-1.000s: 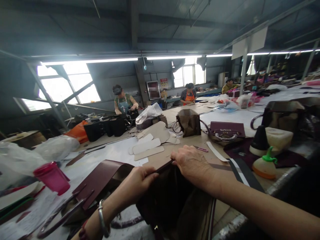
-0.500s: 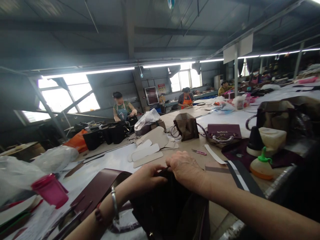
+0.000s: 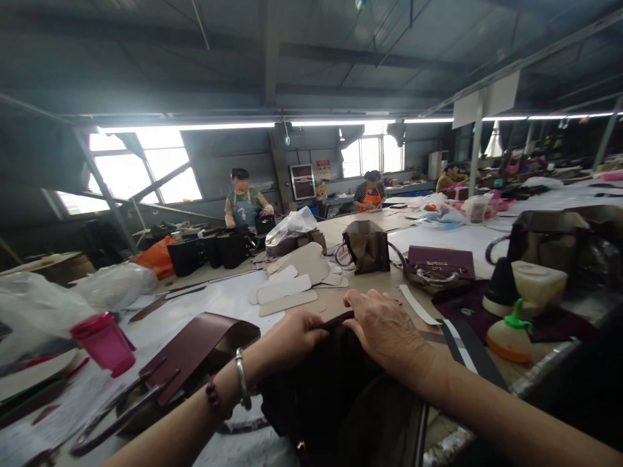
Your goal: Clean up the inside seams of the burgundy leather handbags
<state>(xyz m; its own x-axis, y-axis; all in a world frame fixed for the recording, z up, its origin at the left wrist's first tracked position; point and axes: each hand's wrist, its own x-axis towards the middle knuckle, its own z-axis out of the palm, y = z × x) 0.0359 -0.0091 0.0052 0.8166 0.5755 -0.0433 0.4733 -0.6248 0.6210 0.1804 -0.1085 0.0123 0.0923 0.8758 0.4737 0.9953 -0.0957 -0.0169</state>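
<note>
A dark handbag stands open toward me at the front of the table, its inside mostly in shadow. My left hand pinches the bag's far top edge between thumb and fingers; a silver bangle and a beaded bracelet circle that wrist. Close beside it, my right hand grips the same edge, thumb on the near side and fingers over the far side. To the left lies a maroon bag with its flap and long handles showing. Pale flat pieces are piled beyond my hands.
A pink cup stands at the left near plastic bags. At the right are a green-capped glue bottle, a cream container and dark strips. A brown bag and a maroon handbag stand farther back. Co-workers sit beyond.
My right hand has spread from a bunched grip to longer fingers along the bag's edge. The two hands are slightly farther apart. The view has shifted a little.
</note>
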